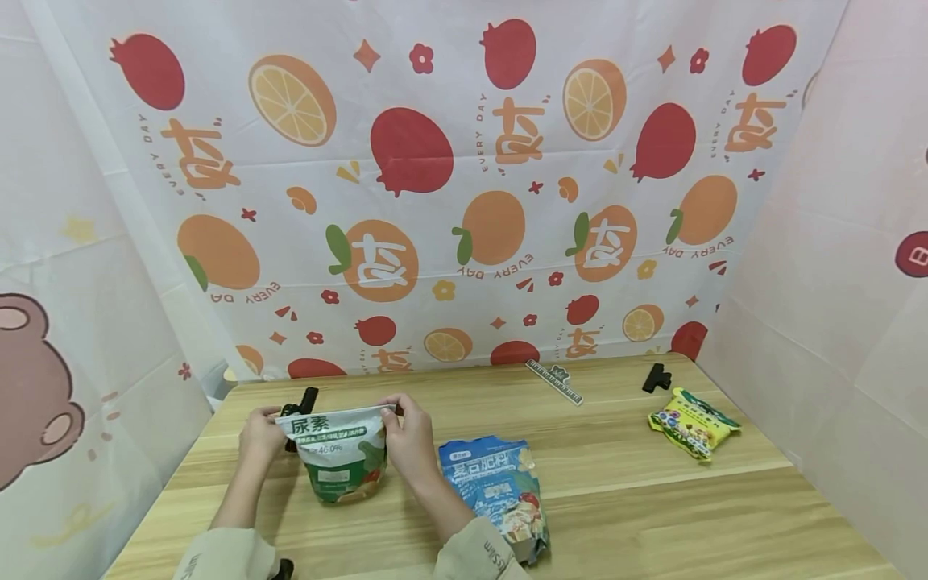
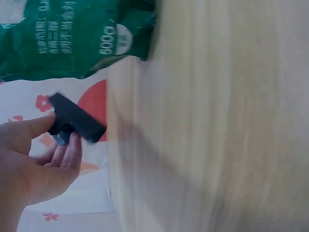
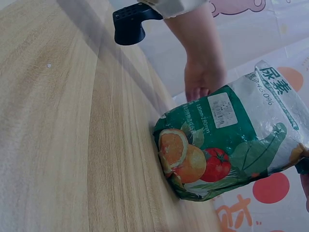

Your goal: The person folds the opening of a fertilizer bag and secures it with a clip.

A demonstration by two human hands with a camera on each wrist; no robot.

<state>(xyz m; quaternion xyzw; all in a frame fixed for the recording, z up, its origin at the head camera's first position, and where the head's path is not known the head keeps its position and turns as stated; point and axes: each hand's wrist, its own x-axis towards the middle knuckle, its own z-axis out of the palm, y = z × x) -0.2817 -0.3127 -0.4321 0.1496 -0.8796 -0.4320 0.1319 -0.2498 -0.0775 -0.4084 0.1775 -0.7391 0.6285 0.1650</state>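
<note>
A green and white urea fertilizer bag (image 1: 341, 467) hangs upright between both hands, its bottom close over the table. My left hand (image 1: 259, 439) is at the bag's upper left corner. In the left wrist view, that left hand (image 2: 41, 162) pinches a black clip (image 2: 77, 118) between thumb and fingers, beside the bag. From the head, the clip's black handle (image 1: 309, 399) rises behind the bag's top edge. My right hand (image 1: 411, 439) pinches the upper right corner of the bag. The right wrist view shows the bag's front (image 3: 219, 140), printed with fruit, tilted.
To the right of the bag lies a blue fertilizer bag (image 1: 493, 483), partly behind the right sleeve (image 1: 478, 552). Farther right are a small yellow-green packet (image 1: 693, 423) and another black clip (image 1: 656, 379). A piano-key strip (image 1: 554, 382) lies near the back edge, before a printed curtain (image 1: 449, 201).
</note>
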